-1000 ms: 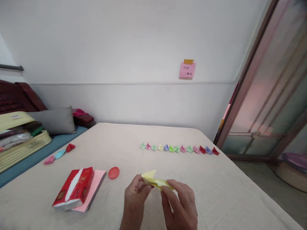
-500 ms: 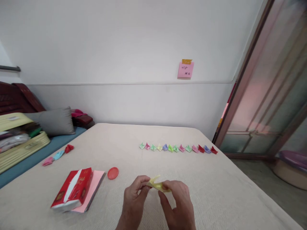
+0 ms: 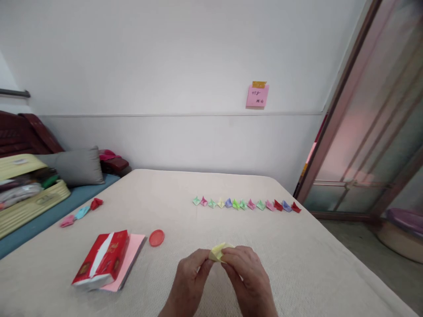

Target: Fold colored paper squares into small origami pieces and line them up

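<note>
A small folded piece of yellow paper (image 3: 218, 252) is held between my two hands, above the cream cloth surface (image 3: 178, 281). My left hand (image 3: 193, 275) pinches its left end between thumb and forefinger. On the other side, my right hand (image 3: 246, 273) grips the right part, its fingers covering much of that end. Farther back stands a row of several small folded paper pieces, among them a yellow one (image 3: 221, 203), a blue one (image 3: 228, 203) and a red one (image 3: 296, 208).
To the left, a red tissue pack (image 3: 105, 257) rests on a stack of pink paper (image 3: 132, 255), beside a red round lid (image 3: 156, 237). Folded red (image 3: 96, 203), light blue (image 3: 82, 212) and pink (image 3: 67, 221) pieces lie at the left edge. A pink note (image 3: 257, 96) is taped to the wall.
The yellow paper has turned and its raised flap no longer sticks up. My hands have shifted slightly right, and my right fingers now lie over the paper's front.
</note>
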`<state>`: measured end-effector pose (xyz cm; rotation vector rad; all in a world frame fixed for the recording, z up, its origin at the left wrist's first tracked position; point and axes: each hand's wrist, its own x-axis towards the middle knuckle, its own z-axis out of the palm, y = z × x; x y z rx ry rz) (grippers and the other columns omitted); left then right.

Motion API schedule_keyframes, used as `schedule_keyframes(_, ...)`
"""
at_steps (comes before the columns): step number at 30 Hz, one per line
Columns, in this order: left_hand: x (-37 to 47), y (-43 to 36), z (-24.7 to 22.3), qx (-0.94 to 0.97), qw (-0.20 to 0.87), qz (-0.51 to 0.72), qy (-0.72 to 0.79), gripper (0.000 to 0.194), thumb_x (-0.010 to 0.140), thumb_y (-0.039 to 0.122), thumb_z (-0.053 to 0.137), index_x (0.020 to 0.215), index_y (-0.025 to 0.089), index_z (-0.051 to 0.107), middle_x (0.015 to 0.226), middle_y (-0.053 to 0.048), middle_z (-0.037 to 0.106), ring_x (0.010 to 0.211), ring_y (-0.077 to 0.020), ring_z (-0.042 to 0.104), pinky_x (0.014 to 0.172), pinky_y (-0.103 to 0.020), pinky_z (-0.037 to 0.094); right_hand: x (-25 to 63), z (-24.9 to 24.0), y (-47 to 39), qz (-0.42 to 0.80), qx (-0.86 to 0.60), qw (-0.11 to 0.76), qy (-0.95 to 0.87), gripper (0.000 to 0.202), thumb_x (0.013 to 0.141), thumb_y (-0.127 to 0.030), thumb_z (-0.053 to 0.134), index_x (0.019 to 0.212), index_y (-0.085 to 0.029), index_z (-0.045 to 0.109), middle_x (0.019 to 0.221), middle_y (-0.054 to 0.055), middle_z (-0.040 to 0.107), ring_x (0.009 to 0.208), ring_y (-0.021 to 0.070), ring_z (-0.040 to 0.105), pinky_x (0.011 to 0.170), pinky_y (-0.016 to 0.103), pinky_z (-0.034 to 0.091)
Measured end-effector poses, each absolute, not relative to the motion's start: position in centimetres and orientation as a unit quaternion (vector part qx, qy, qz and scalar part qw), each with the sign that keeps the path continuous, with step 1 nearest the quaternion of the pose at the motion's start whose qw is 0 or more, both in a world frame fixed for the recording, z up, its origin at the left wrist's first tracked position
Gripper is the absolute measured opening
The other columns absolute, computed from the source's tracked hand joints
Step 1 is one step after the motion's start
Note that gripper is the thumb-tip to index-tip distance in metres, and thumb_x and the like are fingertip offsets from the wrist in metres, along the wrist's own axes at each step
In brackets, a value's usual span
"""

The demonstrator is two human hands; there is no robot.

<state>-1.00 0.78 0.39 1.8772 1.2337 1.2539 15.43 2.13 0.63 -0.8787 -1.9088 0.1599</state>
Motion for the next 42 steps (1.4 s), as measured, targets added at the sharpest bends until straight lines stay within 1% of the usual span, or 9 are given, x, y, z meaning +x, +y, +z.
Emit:
schedule_keyframes(5, -1.4, 0.7, 1.5, 0.681, 0.344, 0.485, 0.427, 0.026, 0.093, 0.030, 0.045, 0.087, 0.019, 0.067, 0.086, -0.004, 0.065, 0.081, -0.0184, 0.057, 0.074, -0.026, 0.042, 15.5, 0.3, 2.1, 0.237, -0.380, 0.504, -0.738, 0.015, 0.086, -0.018, 0.054, 0.085, -0.025, 0.067, 0.082, 0.002, 0.069, 0.075, 0.0178, 0.061, 0.066, 0.025, 0.047)
schedule_keyframes(10, -1.7, 0.7, 2.1, 0.556, 0.531, 0.502, 0.396, 0.038, 0.090, 0.035, 0.049, 0.062, 0.014, 0.062, 0.081, -0.003, 0.058, 0.060, -0.0113, 0.049, 0.056, -0.023, 0.038, 15.6, 1.1, 2.0, 0.489, -0.355, 0.444, -0.662, 0.012, 0.077, -0.017, 0.060, 0.070, -0.022, 0.069, 0.069, -0.001, 0.066, 0.062, 0.0156, 0.056, 0.058, 0.025, 0.041)
schedule_keyframes(12, -1.6, 0.6, 1.9, 0.504, 0.600, 0.500, 0.369, 0.023, 0.086, 0.034, 0.057, 0.080, 0.015, 0.067, 0.076, -0.001, 0.057, 0.053, -0.0084, 0.044, 0.048, -0.021, 0.033, 15.6, 1.7, 1.9, 0.555, -0.334, 0.435, -0.626, 0.009, 0.074, -0.019, 0.064, 0.067, -0.021, 0.068, 0.066, -0.001, 0.065, 0.064, 0.0171, 0.056, 0.062, 0.027, 0.041)
schedule_keyframes(14, -1.4, 0.4, 1.7, 0.464, 0.651, 0.494, 0.342, 0.026, 0.085, 0.034, 0.059, 0.106, 0.018, 0.063, 0.071, 0.001, 0.056, 0.048, -0.0070, 0.040, 0.044, -0.020, 0.027, 15.6, 2.1, 1.8, 0.606, -0.307, 0.431, -0.594, 0.009, 0.072, -0.024, 0.067, 0.064, -0.020, 0.068, 0.065, 0.000, 0.065, 0.065, 0.0185, 0.057, 0.064, 0.029, 0.041)
schedule_keyframes(17, -1.3, 0.2, 1.4, 0.436, 0.701, 0.474, 0.306, 0.029, 0.087, 0.033, 0.057, 0.107, 0.013, 0.063, 0.066, 0.000, 0.054, 0.046, -0.0060, 0.037, 0.043, -0.020, 0.023, 15.7, 2.5, 1.7, 0.655, -0.281, 0.421, -0.562, 0.013, 0.071, -0.027, 0.069, 0.061, -0.019, 0.066, 0.062, 0.000, 0.063, 0.062, 0.0178, 0.055, 0.062, 0.029, 0.039)
schedule_keyframes(21, -1.7, 0.2, 1.0, 0.407, 0.722, 0.476, 0.293, 0.022, 0.083, 0.029, 0.062, 0.086, 0.008, 0.068, 0.064, -0.002, 0.053, 0.050, -0.0067, 0.042, 0.047, -0.019, 0.027, 15.9, 2.2, 1.6, 0.683, -0.290, 0.426, -0.517, 0.017, 0.072, -0.029, 0.071, 0.061, -0.017, 0.065, 0.063, 0.002, 0.064, 0.061, 0.0179, 0.054, 0.062, 0.029, 0.037)
schedule_keyframes(30, -1.6, 0.4, 1.2, 0.366, 0.721, 0.502, 0.306, 0.014, 0.077, 0.022, 0.067, 0.076, 0.009, 0.067, 0.069, -0.004, 0.057, 0.061, -0.0115, 0.053, 0.059, -0.022, 0.041, 15.6, 1.7, 1.9, 0.671, -0.332, 0.469, -0.469, 0.023, 0.067, -0.022, 0.069, 0.052, -0.017, 0.053, 0.055, -0.003, 0.053, 0.054, 0.0126, 0.043, 0.054, 0.025, 0.029)
schedule_keyframes(38, -0.9, 0.4, 1.1, 0.365, 0.720, 0.486, 0.334, 0.015, 0.071, 0.019, 0.071, 0.084, 0.011, 0.070, 0.078, -0.007, 0.066, 0.074, -0.0192, 0.061, 0.073, -0.033, 0.048, 16.0, 1.2, 2.6, 0.571, -0.413, 0.513, -0.491, 0.018, 0.058, -0.014, 0.065, 0.050, -0.019, 0.050, 0.096, 0.009, 0.066, 0.085, 0.0245, 0.059, 0.066, 0.030, 0.044)
schedule_keyframes(42, -0.6, 0.6, 0.9, 0.425, 0.649, 0.500, 0.385, 0.015, 0.068, 0.012, 0.069, 0.082, 0.012, 0.074, 0.084, -0.007, 0.069, 0.078, -0.0195, 0.061, 0.072, -0.028, 0.045, 15.9, 0.8, 2.8, 0.548, -0.449, 0.513, -0.486, 0.012, 0.056, -0.015, 0.068, 0.053, -0.017, 0.057, 0.110, 0.010, 0.063, 0.099, 0.0279, 0.059, 0.076, 0.033, 0.044)
